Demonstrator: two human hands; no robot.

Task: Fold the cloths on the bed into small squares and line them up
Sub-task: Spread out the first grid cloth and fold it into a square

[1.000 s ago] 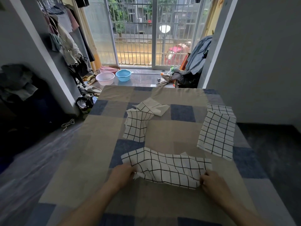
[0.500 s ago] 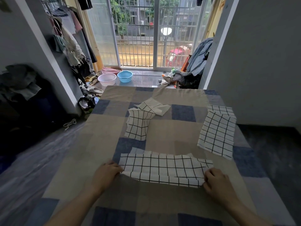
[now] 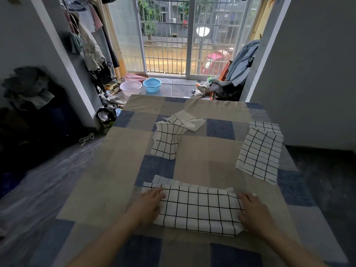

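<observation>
Bedroom with grey walls, lit from a barred sliding glass door [image 3: 189,35] at the far end. Bed [image 3: 123,157] in the foreground, covered by a patchwork sheet of tan, grey and blue squares.

Item one: long white cloth with a black grid print [image 3: 198,207], lying flat across the near part of the bed, doubled over into a wide band, with a pale underlayer edge showing along its far side. Left hand [image 3: 149,204] lies on its left end, fingers fairly straight and spread, palm down. Right hand [image 3: 254,211] lies on its right end, fingers loosely bent over the cloth edge; whether the fingers pinch the fabric cannot be told.

Item two: rumpled white grid-print cloth [image 3: 167,140], farther up the bed at centre, partly upturned so its plain white underside [image 3: 189,121] shows at the far end. Well apart from item one.

Item three: flat white grid-print cloth [image 3: 260,153], at the right edge of the bed, lying at a slant, with a second layer or piece visible just beyond its far corner.

Floor beyond the bed: translucent pink plastic basin [image 3: 130,88] and blue plastic basin [image 3: 152,84], side by side near the door. Left wall: hanging clothes on a rack [image 3: 86,39]. Right of the door: heap of dark and blue garments [image 3: 235,74].
</observation>
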